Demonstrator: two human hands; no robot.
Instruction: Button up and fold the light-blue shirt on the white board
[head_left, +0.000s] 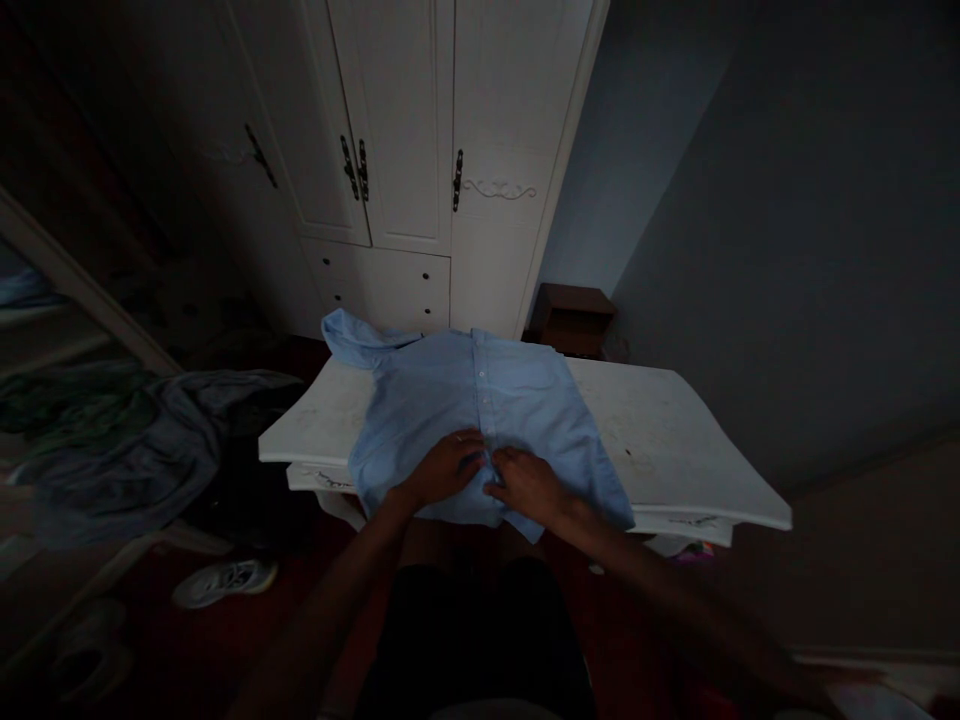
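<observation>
A light blue button-up shirt [435, 390] lies spread front up on a white table [667, 430], its lower hem hanging over the near edge. One sleeve reaches out to the far left, and small buttons run down the middle placket. My left hand [450, 468] is on the lower placket from the left, fingers bent and pinching the cloth. Close beside it, my right hand [529, 485] grips the placket's other side with thumb and curled fingers. The fingertips nearly meet; the bit of cloth between them is partly hidden, and the dim light blurs the detail.
A white wardrobe [405, 130] with dark handles stands behind the table. Beyond the table's far edge is a small brown cabinet [574, 312]. Clothes [150, 440] are heaped at the left, and a pale shoe [225, 582] lies on the red floor.
</observation>
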